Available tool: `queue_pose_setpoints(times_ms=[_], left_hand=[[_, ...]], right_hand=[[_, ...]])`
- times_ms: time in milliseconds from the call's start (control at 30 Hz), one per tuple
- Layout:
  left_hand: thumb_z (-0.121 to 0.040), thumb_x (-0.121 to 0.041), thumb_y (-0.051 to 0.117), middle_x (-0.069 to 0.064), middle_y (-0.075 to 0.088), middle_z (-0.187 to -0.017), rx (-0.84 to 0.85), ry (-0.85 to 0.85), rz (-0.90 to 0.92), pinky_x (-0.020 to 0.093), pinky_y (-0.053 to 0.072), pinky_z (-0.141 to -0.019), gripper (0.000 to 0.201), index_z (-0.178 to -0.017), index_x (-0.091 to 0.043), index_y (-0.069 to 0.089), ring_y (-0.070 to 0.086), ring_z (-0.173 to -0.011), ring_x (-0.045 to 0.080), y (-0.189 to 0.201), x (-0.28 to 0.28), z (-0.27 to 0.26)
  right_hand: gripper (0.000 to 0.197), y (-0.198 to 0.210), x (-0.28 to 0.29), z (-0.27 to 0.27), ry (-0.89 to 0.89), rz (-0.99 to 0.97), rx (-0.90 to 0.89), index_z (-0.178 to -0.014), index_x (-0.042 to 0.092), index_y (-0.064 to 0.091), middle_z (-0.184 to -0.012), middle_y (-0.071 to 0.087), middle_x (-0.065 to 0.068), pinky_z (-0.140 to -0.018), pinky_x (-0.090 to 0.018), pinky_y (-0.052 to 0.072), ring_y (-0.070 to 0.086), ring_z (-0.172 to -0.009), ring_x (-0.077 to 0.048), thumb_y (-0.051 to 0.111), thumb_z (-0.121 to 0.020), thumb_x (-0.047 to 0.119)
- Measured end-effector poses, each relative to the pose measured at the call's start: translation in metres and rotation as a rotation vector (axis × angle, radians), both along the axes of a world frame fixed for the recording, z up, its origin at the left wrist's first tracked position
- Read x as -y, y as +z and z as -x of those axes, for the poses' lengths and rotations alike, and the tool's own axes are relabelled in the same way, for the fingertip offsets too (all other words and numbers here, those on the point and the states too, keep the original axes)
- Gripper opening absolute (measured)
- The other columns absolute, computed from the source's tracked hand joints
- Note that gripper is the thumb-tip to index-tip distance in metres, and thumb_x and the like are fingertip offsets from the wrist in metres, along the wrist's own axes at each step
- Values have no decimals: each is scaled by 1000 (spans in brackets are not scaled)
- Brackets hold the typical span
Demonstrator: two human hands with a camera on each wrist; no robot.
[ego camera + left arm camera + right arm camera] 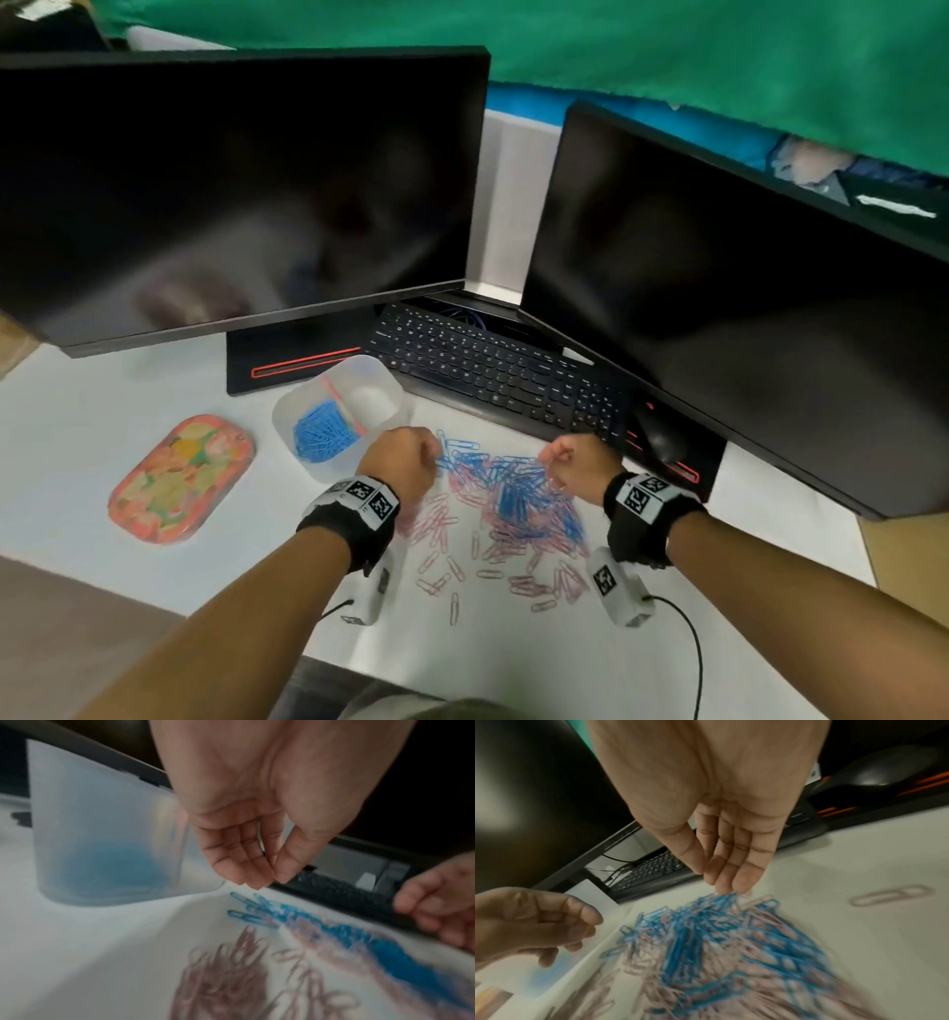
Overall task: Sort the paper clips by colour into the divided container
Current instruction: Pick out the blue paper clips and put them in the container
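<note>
A mixed pile of blue and pink paper clips (pixel 518 503) lies on the white table, with loose pink ones nearer me. The translucent divided container (pixel 328 470) stands left of the pile. Its left compartment holds blue clips (pixel 323 437); the right one looks empty. My left hand (pixel 411 457) hovers between container and pile, thumb against the fingertips (pixel 257 885), and no clip shows between them. My right hand (pixel 570 460) is over the pile's far right edge. Its straight fingers (pixel 721 886) point down and touch the blue clips (pixel 718 923) there.
A black keyboard (pixel 493 365) and a mouse (pixel 662 437) lie just behind the pile, under two dark monitors (pixel 231 195). A flowered oval tray (pixel 179 480) sits left of the container. One pink clip (pixel 890 894) lies apart on the right.
</note>
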State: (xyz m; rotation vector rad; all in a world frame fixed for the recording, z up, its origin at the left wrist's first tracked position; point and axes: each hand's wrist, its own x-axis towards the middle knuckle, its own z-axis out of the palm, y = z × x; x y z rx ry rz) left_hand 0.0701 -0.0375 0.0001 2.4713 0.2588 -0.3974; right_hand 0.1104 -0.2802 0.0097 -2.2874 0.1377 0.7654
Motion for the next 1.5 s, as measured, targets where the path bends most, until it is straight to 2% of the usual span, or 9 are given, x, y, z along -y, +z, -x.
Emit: queue_pose_setpoints(times_ms=[133,300,500,633,800,933,1233,1400,1500], left_hand=[[-85,-9,55,6,63,-116,-77,-191,-234,34,50,-91,35,-117,-19,64,61,-106,25,-14,2,-7],[-84,-10,55,7,61,-113,-121,-243,-333,34,51,-84,34,-116,-17,61,60,-102,26,-20,10,-8],[-81,-6,52,4,66,-105,-97,-227,-265,31,50,-78,32,-108,-21,57,61,-91,24,-25,16,-1],[-82,-4,49,0,65,-96,-79,-210,-190,30,50,-76,28,-103,-24,52,60,-84,21,-28,18,5],[-85,-2,47,0,64,-94,-39,-163,-122,27,45,-71,32,-107,-25,53,58,-80,18,-30,18,9],[-85,-2,47,1,66,-94,-12,-107,-84,23,41,-72,31,-104,-25,58,59,-82,19,-32,15,10],[-85,-3,54,-4,69,-85,-39,204,241,26,48,-79,23,-86,-22,67,63,-85,19,-34,5,5],[-91,-4,41,8,70,-74,-34,446,472,37,51,-72,20,-84,-11,59,60,-68,23,-33,2,-4],[-91,-8,38,13,63,-83,-53,469,438,39,47,-74,22,-85,-12,60,54,-76,27,-38,2,-11]], right_hand=[[25,-13,27,15,-9,61,52,-75,25,65,-77,65,6,-73,-24,49,64,-77,-18,53,-85,5],[25,-21,46,28,-19,116,119,-80,21,67,-88,65,4,-75,-17,41,60,-84,-15,51,-83,3],[24,-25,54,39,23,140,153,-87,19,66,-91,64,2,-74,-21,43,59,-85,-16,48,-83,3],[20,-26,48,48,167,129,170,-86,23,61,-73,54,10,-64,-22,44,53,-66,-9,55,-82,5],[16,-37,47,60,320,258,247,-102,19,65,-98,58,3,-79,-26,49,60,-91,-18,62,-86,23],[12,-41,52,60,312,271,271,-93,14,67,-89,54,2,-71,-23,45,55,-79,-15,62,-89,24],[11,-38,63,52,79,37,166,-91,14,71,-71,62,8,-58,-4,38,58,-68,-5,65,-83,9],[22,-33,62,45,-59,-270,-57,-99,14,63,-64,64,-7,-62,-30,51,59,-56,-16,55,-86,-2],[20,-27,57,44,-228,-512,-188,-86,6,61,-71,60,-18,-60,-33,52,61,-59,-23,49,-86,-11]])
